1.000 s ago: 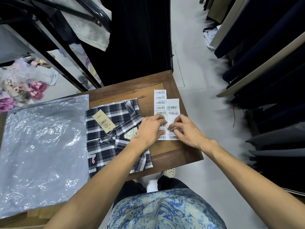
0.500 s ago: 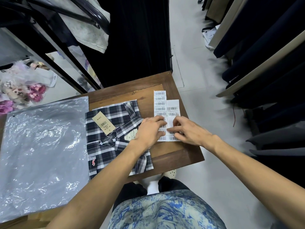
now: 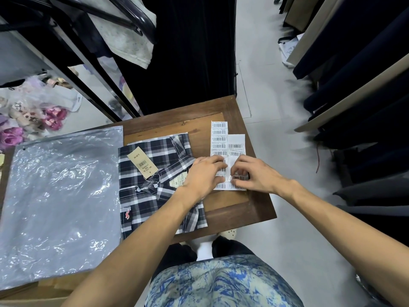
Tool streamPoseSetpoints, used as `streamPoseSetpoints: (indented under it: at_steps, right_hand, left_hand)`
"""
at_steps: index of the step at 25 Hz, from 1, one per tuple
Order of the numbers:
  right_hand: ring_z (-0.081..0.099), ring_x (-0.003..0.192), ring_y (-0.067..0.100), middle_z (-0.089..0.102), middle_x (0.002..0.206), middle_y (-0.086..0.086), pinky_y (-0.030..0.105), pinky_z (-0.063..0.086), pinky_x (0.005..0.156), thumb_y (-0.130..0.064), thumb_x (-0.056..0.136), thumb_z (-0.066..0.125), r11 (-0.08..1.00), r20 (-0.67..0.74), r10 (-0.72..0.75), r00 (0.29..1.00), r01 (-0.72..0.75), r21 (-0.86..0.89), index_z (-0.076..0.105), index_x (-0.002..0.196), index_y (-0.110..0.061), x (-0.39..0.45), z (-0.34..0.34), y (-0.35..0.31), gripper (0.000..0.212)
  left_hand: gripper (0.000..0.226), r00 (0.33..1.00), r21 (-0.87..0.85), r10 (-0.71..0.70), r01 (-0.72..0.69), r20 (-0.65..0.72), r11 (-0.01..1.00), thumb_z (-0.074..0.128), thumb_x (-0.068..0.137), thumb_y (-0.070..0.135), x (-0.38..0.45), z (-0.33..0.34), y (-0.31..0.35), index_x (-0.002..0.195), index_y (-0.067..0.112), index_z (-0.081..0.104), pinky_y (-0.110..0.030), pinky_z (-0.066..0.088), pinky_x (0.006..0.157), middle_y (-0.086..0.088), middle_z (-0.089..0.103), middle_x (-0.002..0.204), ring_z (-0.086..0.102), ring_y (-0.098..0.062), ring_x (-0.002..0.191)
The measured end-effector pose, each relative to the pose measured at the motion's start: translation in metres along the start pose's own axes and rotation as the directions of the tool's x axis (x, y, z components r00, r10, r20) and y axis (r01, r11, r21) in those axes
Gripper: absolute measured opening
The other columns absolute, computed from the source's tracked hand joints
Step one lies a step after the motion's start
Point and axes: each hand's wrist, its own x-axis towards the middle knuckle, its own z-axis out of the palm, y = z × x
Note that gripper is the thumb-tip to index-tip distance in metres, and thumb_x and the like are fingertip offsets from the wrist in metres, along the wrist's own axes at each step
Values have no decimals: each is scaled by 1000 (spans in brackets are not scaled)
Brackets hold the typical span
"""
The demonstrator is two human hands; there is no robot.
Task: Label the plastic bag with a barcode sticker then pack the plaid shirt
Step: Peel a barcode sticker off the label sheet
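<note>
A folded dark plaid shirt point(image 3: 152, 187) with a tan price tag point(image 3: 142, 161) lies on the wooden table point(image 3: 250, 209). To its left a large clear plastic bag point(image 3: 57, 202) lies flat. Two white barcode sticker sheets point(image 3: 221, 138) rest at the table's right side. My left hand point(image 3: 204, 176) presses flat on the sheets' lower part. My right hand point(image 3: 254, 175) pinches a single barcode sticker point(image 3: 238, 177) that curls up off the sheet between thumb and fingers.
A black rack point(image 3: 93, 69) with hanging grey cloth stands behind the table. Dark folded garments on shelves point(image 3: 358, 89) fill the right side. Pink and purple items point(image 3: 33, 120) lie on the floor at the left. Bare grey floor point(image 3: 272, 134) runs along the table's right edge.
My right hand's fingers have curled and lifted one sticker's edge off the sheet. My left hand stays pressed on the sheets. Shirt and bag have not moved.
</note>
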Motion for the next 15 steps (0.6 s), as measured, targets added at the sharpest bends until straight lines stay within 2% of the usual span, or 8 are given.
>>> streamPoseSetpoints:
  at_steps: [5, 8, 11, 15]
  right_hand:
    - [60, 79, -1, 58, 96, -10, 7, 44, 73, -27, 86, 81, 997, 5, 5, 1000, -5, 78, 71, 93, -22, 3, -1, 4, 13]
    - [60, 79, -2, 61, 97, -5, 7, 43, 72, -21, 87, 80, 994, 5, 12, 1000, -12, 109, 74, 91, -19, 4, -1, 6, 8]
    - [59, 82, -7, 60, 96, -7, 5, 41, 74, -16, 89, 77, 993, -3, -7, 1000, 7, 119, 76, 94, -16, 3, -2, 6, 5]
    - [59, 87, -11, 61, 96, -12, 3, 42, 77, -14, 91, 74, 994, -14, -13, 1000, 14, 106, 74, 101, -17, -1, -4, 8, 10]
  left_hand:
    - [38, 1000, -46, -5, 5, 7, 999, 66, 91, 33, 0, 1, 3, 129, 30, 65, -40, 25, 117, 2, 49, 151, 44, -20, 140]
    - [35, 999, -100, -36, 37, 12, 994, 65, 84, 47, -3, 8, 10, 116, 32, 70, -42, 18, 123, 1, 48, 151, 41, -19, 142]
    - [36, 997, -119, -77, 75, -15, 990, 63, 84, 60, -4, 14, 16, 104, 31, 73, -43, 14, 123, 3, 51, 147, 43, -16, 140]
    - [20, 994, -155, -102, 95, -44, 983, 65, 93, 46, -2, 14, 17, 96, 28, 75, -44, 14, 123, 5, 57, 141, 46, -15, 138]
